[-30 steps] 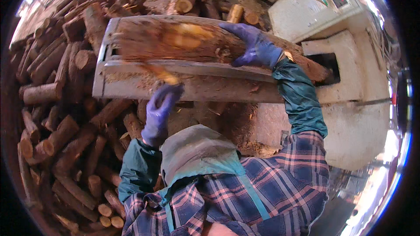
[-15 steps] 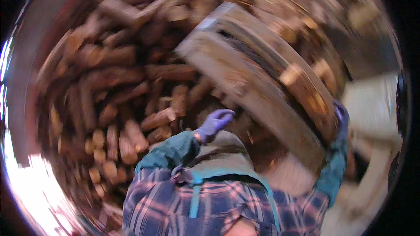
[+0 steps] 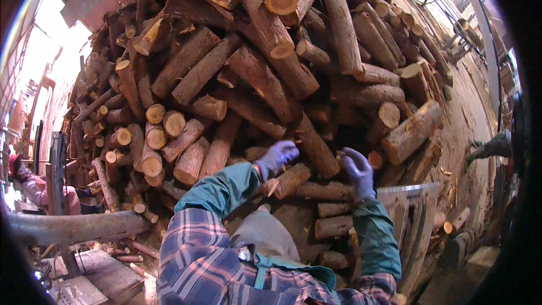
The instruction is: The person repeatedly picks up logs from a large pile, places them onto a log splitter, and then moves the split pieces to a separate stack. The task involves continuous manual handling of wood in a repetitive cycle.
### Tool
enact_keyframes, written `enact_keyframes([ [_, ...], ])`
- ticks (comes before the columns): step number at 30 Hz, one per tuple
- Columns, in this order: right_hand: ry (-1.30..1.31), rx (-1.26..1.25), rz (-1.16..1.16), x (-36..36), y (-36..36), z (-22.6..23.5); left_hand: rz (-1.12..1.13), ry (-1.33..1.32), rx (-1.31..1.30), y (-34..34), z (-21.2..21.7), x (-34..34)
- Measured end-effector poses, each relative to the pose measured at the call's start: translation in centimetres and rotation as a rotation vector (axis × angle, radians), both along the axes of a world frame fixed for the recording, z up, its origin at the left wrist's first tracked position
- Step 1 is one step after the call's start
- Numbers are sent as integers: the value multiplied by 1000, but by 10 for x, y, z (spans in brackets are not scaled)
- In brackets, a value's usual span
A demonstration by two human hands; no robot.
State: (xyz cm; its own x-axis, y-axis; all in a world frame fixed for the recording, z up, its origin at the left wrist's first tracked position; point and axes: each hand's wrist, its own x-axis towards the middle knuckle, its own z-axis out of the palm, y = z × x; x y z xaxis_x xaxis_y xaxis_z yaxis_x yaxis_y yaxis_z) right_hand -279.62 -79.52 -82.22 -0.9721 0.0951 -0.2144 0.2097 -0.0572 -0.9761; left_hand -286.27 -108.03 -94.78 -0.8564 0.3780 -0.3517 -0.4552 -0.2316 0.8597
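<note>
Both my hands wear purple gloves and reach over a large heap of cut logs. My left hand (image 3: 276,158) is loosely bent, with nothing visible in it, beside the left flank of a bark-covered log (image 3: 316,148) that slopes down toward me. On that log's other side, my right hand (image 3: 358,174) is held with its fingers apart and slightly curved, close to the log's lower end. Whether either hand touches the log is unclear. Below my left hand lies a shorter log (image 3: 292,181) with a splintered end.
A wooden crate or pallet-like frame (image 3: 415,206) stands by my right forearm. A thick horizontal pole (image 3: 79,227) crosses at lower left, above wooden boards (image 3: 104,271). Dirt ground (image 3: 466,113) runs along the right, where another person's gloved hand (image 3: 499,144) shows.
My view has swung toward the log heap. My right hand has let go of the wooden crate holding logs and come over to the heap, near my left hand.
</note>
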Motion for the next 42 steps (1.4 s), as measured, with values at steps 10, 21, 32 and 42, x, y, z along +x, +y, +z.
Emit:
enact_keyframes([
  [10, 158, 103, 126, -461, -161, -67, 557, 269, -264, -94, 13, -426],
  [21, 81, -122, 77, -535, -171, -228, -8, -47, 1668, -48, -144, -518],
  [32, 187, -144, 23, -406, -240, -135, 251, -37, 423, -126, -22, -387],
  [42, -319, -406, 400, -385, -303, -75, 501, -216, 748, -174, -31, -160],
])
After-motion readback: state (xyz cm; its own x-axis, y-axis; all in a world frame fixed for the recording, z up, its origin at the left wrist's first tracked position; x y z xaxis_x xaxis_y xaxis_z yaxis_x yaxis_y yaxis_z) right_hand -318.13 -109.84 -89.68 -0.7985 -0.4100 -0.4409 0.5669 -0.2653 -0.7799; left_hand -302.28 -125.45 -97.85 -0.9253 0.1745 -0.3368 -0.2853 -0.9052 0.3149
